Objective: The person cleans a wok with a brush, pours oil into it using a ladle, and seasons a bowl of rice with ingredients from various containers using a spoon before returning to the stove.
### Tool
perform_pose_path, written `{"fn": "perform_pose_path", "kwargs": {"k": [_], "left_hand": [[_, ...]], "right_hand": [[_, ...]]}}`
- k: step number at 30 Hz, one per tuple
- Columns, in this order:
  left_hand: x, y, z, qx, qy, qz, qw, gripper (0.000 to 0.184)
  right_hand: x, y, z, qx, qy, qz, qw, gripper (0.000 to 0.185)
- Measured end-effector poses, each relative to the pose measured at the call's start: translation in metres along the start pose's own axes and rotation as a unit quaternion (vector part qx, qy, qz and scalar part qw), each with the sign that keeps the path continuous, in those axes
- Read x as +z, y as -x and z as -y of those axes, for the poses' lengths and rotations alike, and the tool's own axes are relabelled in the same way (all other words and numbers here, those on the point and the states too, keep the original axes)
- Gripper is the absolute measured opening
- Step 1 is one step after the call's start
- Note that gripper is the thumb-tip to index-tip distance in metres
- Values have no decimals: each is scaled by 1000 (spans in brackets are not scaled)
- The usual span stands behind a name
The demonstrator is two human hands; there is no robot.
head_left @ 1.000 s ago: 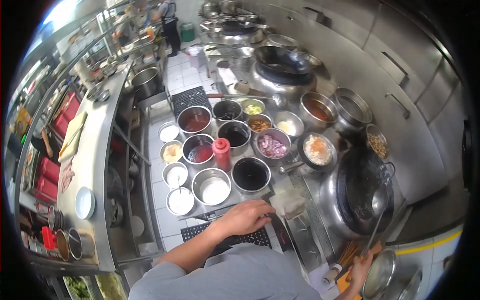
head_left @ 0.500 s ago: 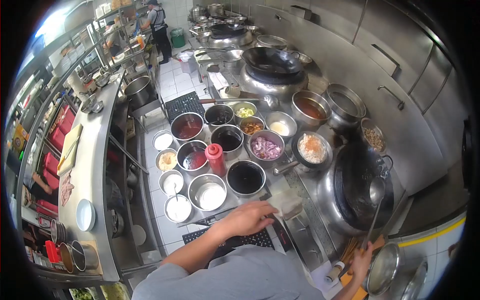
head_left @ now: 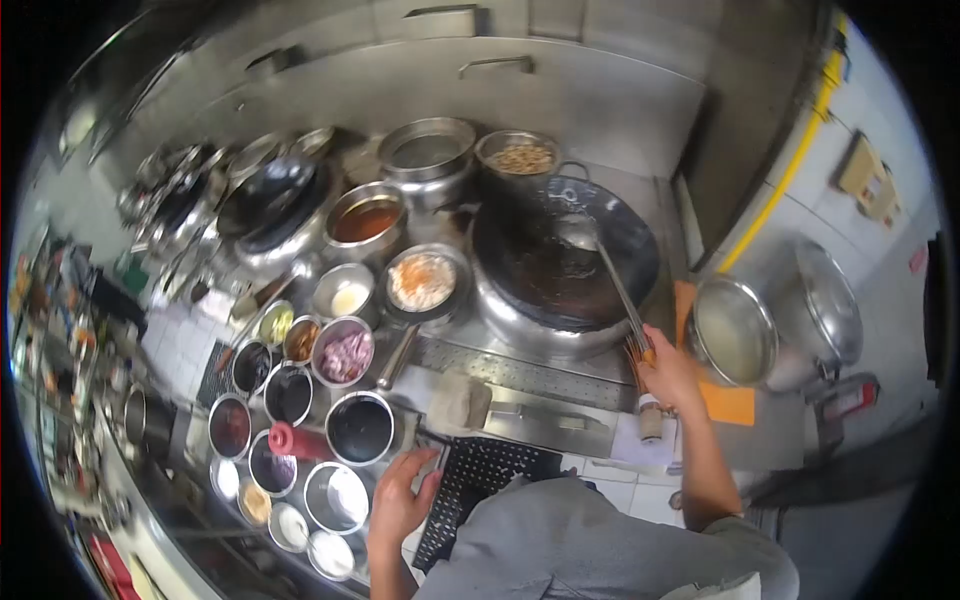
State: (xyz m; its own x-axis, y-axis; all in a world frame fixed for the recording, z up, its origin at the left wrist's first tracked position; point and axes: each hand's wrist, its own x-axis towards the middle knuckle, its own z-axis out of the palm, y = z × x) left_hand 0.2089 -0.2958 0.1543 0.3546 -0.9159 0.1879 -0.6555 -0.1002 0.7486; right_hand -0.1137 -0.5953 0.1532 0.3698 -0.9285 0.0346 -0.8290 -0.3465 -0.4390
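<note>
My right hand [head_left: 668, 372] is closed around the handle of a long metal ladle [head_left: 622, 285]. The ladle's bowl rests inside a large black wok [head_left: 545, 265], whose bottom looks wet and dark. My left hand [head_left: 402, 495] is held low at the front, empty, with thumb and fingers apart. Nearest to it are a metal pot of dark sauce [head_left: 360, 428] and a steel pot [head_left: 336, 497] with white in it. A folded pale cloth [head_left: 460, 402] lies on the counter ledge, beyond the fingertips. Below my right hand stands a bamboo wok brush [head_left: 650, 420].
Chopped onion [head_left: 345, 352], a red squeeze bottle [head_left: 297, 441] and several pots of sauces stand at left. A long-handled pan [head_left: 428, 285] holds white food with orange powder. Behind are a pot of reddish liquid [head_left: 366, 215] and a second wok [head_left: 268, 195]. A steel basin [head_left: 735, 330] sits at right.
My view has swung right toward the wok. My left hand has drawn away from the cloth and now sits by the front pots. My right hand still grips the ladle, its bowl in the wok.
</note>
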Motion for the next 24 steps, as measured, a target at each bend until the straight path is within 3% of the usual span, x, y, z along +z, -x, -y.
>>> {"fn": "perform_pose_path", "kwargs": {"k": [3,4,7,8,11,15,17,19,21,23,24], "left_hand": [[3,2,8,-8,-12,-2,1000,28],[4,2,6,-12,-14,1,1000,28],[8,-6,-4,-19,-12,17,1000,28],[12,-10,-7,-20,-9,24,999,28],[20,-20,-18,-6,-8,45,999,29],[29,-22,-25,-6,-15,65,998,30],[32,-20,-25,-24,-34,76,996,30],[39,-15,-24,-34,-30,72,996,30],[46,-17,-32,-36,-24,65,997,29],[56,-19,-39,-30,-24,75,996,28],[63,-21,-42,-24,-25,81,996,28]], "right_hand": [[-25,15,-29,47,-131,28,990,66],[-28,22,-32,16,-50,19,998,66],[-30,30,-29,125,-231,32,964,66],[-16,27,-50,170,-380,66,907,65],[7,29,-74,77,-90,-39,992,63],[10,43,-134,-5,-233,-168,958,65],[-15,54,-160,-28,-118,-211,970,64],[-45,71,-175,88,-40,-178,979,65],[-61,87,-202,118,20,-167,979,67],[-69,99,-226,51,93,-202,974,68],[-75,105,-233,67,97,-182,976,68]]}}
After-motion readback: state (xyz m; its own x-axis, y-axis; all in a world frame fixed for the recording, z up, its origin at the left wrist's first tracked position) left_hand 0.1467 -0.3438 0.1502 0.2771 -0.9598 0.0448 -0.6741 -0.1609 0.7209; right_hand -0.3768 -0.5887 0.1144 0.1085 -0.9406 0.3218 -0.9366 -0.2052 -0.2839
